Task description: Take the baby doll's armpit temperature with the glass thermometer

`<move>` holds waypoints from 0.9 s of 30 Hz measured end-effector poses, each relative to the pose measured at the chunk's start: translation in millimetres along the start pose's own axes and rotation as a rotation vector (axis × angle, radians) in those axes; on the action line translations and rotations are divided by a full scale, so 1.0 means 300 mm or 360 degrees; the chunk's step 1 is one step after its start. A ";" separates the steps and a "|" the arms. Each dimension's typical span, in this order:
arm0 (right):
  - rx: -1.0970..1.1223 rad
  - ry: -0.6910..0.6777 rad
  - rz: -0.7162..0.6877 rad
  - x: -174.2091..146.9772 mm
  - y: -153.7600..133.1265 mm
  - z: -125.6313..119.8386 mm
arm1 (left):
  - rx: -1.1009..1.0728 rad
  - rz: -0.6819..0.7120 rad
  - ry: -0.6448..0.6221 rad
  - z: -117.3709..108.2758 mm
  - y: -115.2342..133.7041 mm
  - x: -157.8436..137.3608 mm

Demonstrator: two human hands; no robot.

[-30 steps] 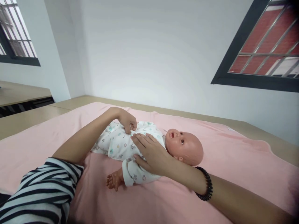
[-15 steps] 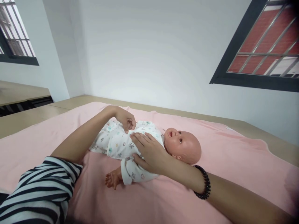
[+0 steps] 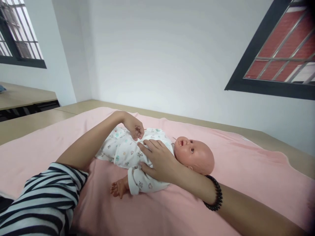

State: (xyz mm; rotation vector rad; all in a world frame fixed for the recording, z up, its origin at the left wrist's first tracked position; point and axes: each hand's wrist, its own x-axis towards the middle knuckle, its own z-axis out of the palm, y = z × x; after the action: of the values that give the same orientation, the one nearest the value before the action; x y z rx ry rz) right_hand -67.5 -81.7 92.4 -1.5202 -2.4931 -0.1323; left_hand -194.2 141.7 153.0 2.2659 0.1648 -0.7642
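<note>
A baby doll (image 3: pixel 197 156) in a white printed baby shirt (image 3: pixel 125 149) lies on its back on a pink blanket (image 3: pixel 246 160), head to the right. My left hand (image 3: pixel 134 127) is bent down at the wrist over the middle of the shirt, its fingers curled together. Whether a bit of cloth is pinched in them is hidden. Across the doll's chest lies my right hand (image 3: pixel 161 160), palm down with fingers stretched and thumb apart, resting on the shirt. The doll's near arm points left below it, and the small doll hand (image 3: pixel 119 187) shows past the cuff.
The blanket covers most of a wooden table (image 3: pixel 71 109), which stands against a white wall (image 3: pixel 157 65). Another table (image 3: pixel 27 95) is at the far left. Barred windows (image 3: pixel 273 65) are at both sides. A black coiled band (image 3: pixel 215 192) circles my right wrist.
The view has shifted slightly. My right hand's fingers have moved a little on the chest and spread slightly. My left hand stays curled at nearly the same spot.
</note>
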 end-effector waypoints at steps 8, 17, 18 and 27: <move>-0.0011 -0.0017 0.0019 0.005 0.002 0.003 | 0.0021 -0.0122 -0.0017 0.003 0.016 -0.007; -0.0028 0.0044 -0.0016 0.001 0.000 0.000 | 0.0116 -0.0245 0.0043 0.018 0.086 -0.019; -0.0030 0.0045 -0.0021 0.001 0.000 0.001 | 0.0123 -0.0270 0.0051 0.020 0.092 -0.017; -0.0020 0.0017 -0.0011 0.006 -0.002 0.011 | 0.0308 -0.0615 0.0154 0.033 0.140 -0.028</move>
State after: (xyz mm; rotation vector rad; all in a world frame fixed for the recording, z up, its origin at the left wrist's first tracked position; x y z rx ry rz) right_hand -69.2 -79.7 89.7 -1.5117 -2.4939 -0.1572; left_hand -192.0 105.4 177.4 2.4905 0.6119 -0.8985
